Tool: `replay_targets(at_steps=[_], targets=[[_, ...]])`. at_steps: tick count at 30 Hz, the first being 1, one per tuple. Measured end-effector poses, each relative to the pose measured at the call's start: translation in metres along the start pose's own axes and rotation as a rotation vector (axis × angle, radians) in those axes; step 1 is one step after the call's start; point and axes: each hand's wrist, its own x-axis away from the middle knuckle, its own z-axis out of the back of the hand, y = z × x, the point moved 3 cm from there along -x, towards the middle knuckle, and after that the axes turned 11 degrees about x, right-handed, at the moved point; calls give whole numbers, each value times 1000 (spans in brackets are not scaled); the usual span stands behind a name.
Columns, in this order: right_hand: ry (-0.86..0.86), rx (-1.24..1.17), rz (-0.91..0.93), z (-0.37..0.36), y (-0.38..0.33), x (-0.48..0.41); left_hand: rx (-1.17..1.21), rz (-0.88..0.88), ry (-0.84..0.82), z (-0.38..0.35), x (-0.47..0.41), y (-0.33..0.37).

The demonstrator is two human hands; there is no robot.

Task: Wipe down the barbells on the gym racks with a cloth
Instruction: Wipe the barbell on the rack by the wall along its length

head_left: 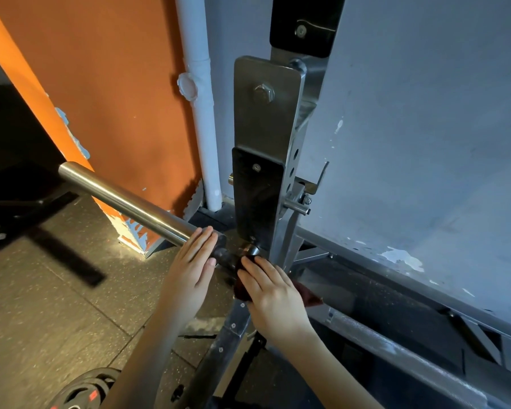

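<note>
Seemingly flat, left hand (189, 268) tops 1 barbell (121, 199); right hand (272, 293) presses 1 cloth (311, 296).

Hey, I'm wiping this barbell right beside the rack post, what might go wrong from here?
1. The right hand presses the cloth where the barbell meets the rack upright; fingers might get pinched there if the bar rolls.
2. The left hand only rests on the bar, so it may not stop a roll.
3. A weight plate lies on the floor below, a possible trip.
</note>
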Motion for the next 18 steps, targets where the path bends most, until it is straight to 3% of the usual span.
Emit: replay_targets(at_steps=[4,9,13,18], targets=[[-73,-129,-49,0,-10,-33,7,2,13,0,0,1],[-13,-47,-88,18,12,23,-34,28,18,-1,2,3],[-46,-17,-181,14,3,-5,-85,16,32,-6,-1,4],[-12,-36,-119,21,12,15,-192,39,23,-9,2,8]])
